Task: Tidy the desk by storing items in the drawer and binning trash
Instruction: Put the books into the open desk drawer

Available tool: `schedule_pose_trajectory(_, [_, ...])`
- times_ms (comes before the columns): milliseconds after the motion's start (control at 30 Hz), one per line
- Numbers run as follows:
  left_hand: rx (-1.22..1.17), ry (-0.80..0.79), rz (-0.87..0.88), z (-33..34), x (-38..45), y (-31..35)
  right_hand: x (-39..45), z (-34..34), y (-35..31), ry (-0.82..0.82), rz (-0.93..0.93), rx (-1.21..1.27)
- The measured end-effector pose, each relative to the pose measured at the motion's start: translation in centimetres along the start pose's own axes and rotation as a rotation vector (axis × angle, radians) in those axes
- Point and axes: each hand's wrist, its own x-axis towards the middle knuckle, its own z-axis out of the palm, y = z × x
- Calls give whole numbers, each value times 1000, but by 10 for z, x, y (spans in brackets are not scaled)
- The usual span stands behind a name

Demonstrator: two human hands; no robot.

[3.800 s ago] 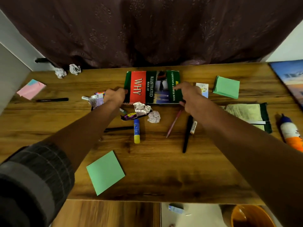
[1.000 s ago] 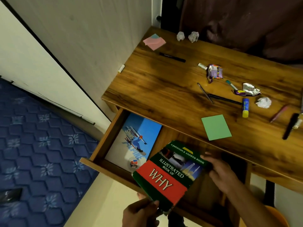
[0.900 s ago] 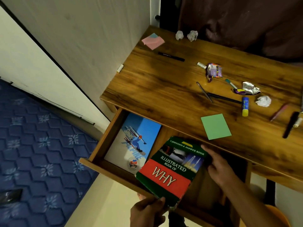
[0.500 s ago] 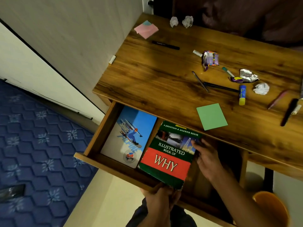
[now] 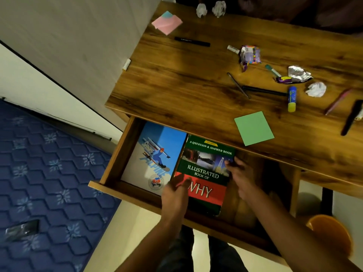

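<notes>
In the open drawer (image 5: 110,173) under the counter (image 5: 186,85), a blue notebook (image 5: 155,154) printed "ALPINE" lies at the left, and just to its right lies the green and red book (image 5: 206,169) reading "A QUESTION & ANSWER BOOK", "ILLUSTRATED BOOK OF" and "WHY". The left hand (image 5: 175,191) rests on the book's near left part, its fingers (image 5: 181,182) laid loosely over the red band and gripping nothing. The right hand (image 5: 240,174) touches the book's right edge with loosely bent fingers (image 5: 229,163); whether they pinch it I cannot tell.
</notes>
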Motion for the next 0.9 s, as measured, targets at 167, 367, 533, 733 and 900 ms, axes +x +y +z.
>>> schedule_pose_trajectory(167, [896, -36, 312, -8, 70, -9, -2, 11, 12, 184, -145, -382])
schedule_pose_trajectory(367, [1427, -88, 358, 14, 87, -24, -2, 17, 11, 360, -134, -662])
schedule_pose_trajectory(533, [1439, -102, 294, 22, 85, -24, -2, 20, 12, 337, -145, -621])
schedule_pose_trajectory(733, [1731, -122, 274, 22, 92, -24, -6, 15, 21, 302, -269, -692])
schedule_pose_trajectory(900, [1771, -71, 278, 20, 96, -34, -9, 4, 28, 264, -277, -659])
